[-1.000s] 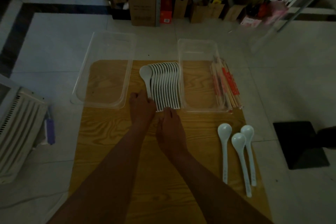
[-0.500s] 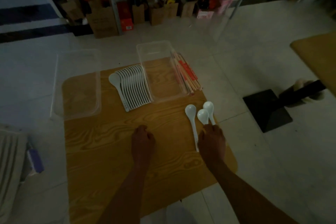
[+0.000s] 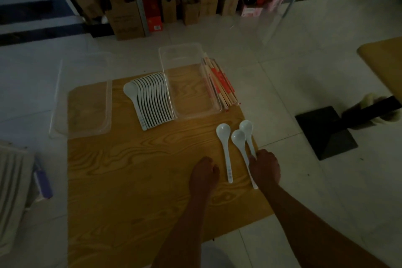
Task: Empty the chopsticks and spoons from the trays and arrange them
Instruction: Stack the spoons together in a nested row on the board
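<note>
**Wooden table (image 3: 130, 169), seen from its near edge.** Far-left corner: clear tray (image 3: 82, 135), overhanging the edge. To its right, a fanned spoon row (image 3: 152, 104) lies against a second clear tray (image 3: 196, 115). The chopsticks (image 3: 221, 87) lie along that tray's right wall. Toward the near edge, the left hand (image 3: 203, 174) rests on the table, grip curled tight and holding nothing. Right edge: lone spoon (image 3: 225, 146), then spoon pair (image 3: 239, 140), with the right hand (image 3: 264, 167) grip curled over the pair's handles.
</note>
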`<state>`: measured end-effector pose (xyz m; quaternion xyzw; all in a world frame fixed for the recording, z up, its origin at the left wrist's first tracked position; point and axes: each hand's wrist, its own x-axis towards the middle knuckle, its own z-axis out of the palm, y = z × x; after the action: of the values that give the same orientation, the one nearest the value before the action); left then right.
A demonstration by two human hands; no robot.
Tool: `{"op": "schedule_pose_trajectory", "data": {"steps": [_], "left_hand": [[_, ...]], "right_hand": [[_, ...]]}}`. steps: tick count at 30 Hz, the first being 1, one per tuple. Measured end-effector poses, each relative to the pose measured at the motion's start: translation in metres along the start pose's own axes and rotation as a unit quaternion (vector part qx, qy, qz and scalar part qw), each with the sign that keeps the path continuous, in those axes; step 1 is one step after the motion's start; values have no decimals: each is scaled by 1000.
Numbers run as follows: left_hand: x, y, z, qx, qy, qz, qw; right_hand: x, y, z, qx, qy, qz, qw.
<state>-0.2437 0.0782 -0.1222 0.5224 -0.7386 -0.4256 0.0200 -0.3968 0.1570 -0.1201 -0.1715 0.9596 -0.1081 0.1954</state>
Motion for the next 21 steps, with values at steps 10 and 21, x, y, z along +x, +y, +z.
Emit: {"op": "schedule_pose_trajectory", "data": {"steps": [10, 21], "left_hand": [[3, 27, 26, -3, -5, -68, 998], [-3, -14, -11, -90, 40, -159, 982]], "right_hand": [[-2, -6, 9, 76, -67, -11, 995], [-40, -55, 43, 79, -118, -89, 986]]}}
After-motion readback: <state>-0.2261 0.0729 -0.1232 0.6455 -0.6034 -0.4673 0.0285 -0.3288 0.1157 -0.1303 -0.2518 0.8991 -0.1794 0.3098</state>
